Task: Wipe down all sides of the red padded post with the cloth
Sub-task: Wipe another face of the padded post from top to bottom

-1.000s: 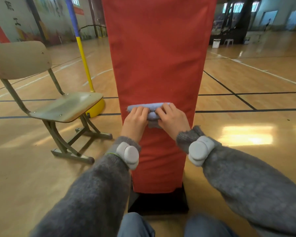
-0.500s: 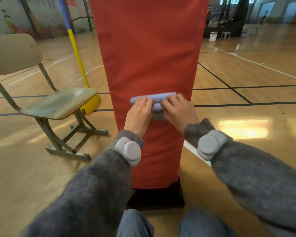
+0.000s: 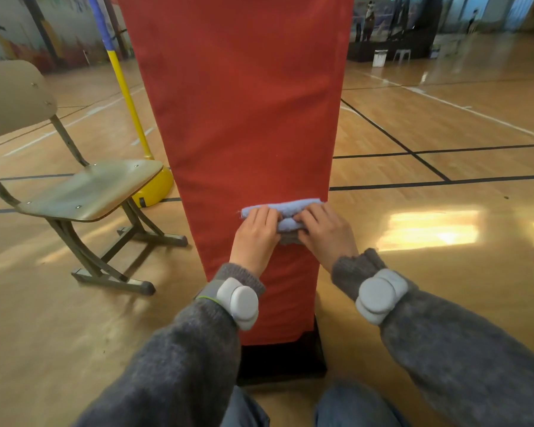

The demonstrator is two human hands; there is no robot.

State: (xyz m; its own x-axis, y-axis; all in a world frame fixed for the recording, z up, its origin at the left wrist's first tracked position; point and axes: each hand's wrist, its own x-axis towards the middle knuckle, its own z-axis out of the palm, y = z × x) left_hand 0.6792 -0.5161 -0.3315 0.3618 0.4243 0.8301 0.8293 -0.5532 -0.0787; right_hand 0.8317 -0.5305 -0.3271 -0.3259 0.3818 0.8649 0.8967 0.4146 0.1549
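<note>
1. The red padded post [image 3: 244, 118] stands upright on a wooden gym floor [image 3: 444, 272], directly ahead of me. At its foot is a black base [image 3: 281, 362].
2. The cloth [image 3: 285, 206] is light blue and folded into a long horizontal roll. It lies flat against the near face of the post, on the lower part, and its right end reaches the post's right edge.
3. My left hand [image 3: 255, 234] is on the left part of the cloth. Its fingers are bent over the fold and grip it, holding it against the padding.
4. My right hand [image 3: 327, 234] is on the right part of the cloth, with its fingers likewise bent over the fold and gripping it. The two hands sit just beside each other, and a short stretch of cloth shows between them.
5. Each wrist carries a grey rounded device, left [image 3: 241, 298] and right [image 3: 379, 295], worn over a grey knitted sleeve.
6. A chair [image 3: 90, 192] with a tan seat and a metal frame stands on the floor to the left of the post, apart from it.
7. Behind the chair a blue and yellow pole [image 3: 125, 87] rises at a tilt from a yellow base [image 3: 154, 188]. That base sits just beside the post's left edge as I see it.
8. Black court lines cross the floor to the right of the post.
9. My knees, in blue trousers, show at the bottom edge of the view.
</note>
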